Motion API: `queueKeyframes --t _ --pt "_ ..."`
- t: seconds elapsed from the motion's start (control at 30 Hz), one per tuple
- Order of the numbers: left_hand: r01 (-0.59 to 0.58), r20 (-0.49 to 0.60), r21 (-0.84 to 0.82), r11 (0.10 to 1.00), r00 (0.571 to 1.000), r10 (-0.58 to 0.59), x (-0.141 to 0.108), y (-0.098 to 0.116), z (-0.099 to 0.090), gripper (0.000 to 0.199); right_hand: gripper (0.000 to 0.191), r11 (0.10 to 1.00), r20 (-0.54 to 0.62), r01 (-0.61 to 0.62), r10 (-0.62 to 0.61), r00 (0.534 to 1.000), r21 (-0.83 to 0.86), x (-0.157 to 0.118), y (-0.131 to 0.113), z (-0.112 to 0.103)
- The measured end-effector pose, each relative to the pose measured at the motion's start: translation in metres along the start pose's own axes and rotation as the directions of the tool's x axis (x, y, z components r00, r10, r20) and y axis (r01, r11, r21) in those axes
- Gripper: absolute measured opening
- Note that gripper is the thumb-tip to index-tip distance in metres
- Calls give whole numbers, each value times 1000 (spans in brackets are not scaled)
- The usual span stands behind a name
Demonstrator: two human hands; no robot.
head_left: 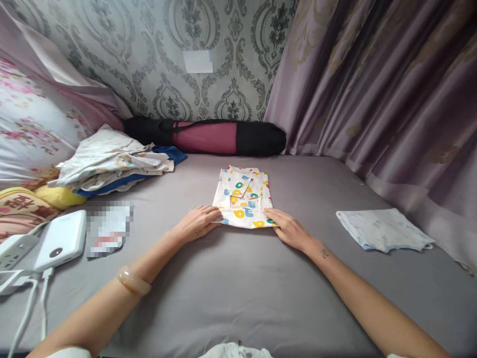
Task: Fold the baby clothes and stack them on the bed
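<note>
A small white shirt (244,196) with a colourful print lies folded on the grey bed sheet (238,288), its collar end away from me. My left hand (201,222) grips the near left corner of the shirt, fingers on top and the thumb out of sight. At the near right corner, my right hand (286,226) grips the cloth in the same manner. Between the hands, the near edge of the shirt forms a nearly straight fold.
A pile of clothes (115,159) lies at the left. Nearer are a white power bank (61,241), a power strip (17,251) with cables and a blurred packet (108,228). Another folded cloth (383,229) lies right. Behind is a long black and maroon bag (204,137).
</note>
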State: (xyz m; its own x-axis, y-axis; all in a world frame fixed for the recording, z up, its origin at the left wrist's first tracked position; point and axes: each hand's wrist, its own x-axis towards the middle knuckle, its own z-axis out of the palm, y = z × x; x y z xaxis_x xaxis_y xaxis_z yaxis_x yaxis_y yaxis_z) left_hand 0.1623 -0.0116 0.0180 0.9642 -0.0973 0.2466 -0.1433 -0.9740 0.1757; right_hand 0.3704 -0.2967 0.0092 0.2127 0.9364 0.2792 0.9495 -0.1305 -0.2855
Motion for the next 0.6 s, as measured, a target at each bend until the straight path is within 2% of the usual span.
queueKeyframes --t 0.13,0.3,0.43,0.6 --pt "26 18 -32 999 1000 -26 -5 -3 -2 42 63 998 22 -39 38 999 40 -2 4 -3" --pt "2 53 -57 998 999 1 -9 8 -21 50 66 999 38 -44 44 998 7 -7 -4 -17" --pt "-14 65 -71 997 998 19 -24 28 -43 46 65 999 98 -36 35 995 0 -24 -27 -36" --pt "59 161 -214 975 987 -24 -55 57 -73 41 60 990 301 -105 73 951 91 -53 -70 -73"
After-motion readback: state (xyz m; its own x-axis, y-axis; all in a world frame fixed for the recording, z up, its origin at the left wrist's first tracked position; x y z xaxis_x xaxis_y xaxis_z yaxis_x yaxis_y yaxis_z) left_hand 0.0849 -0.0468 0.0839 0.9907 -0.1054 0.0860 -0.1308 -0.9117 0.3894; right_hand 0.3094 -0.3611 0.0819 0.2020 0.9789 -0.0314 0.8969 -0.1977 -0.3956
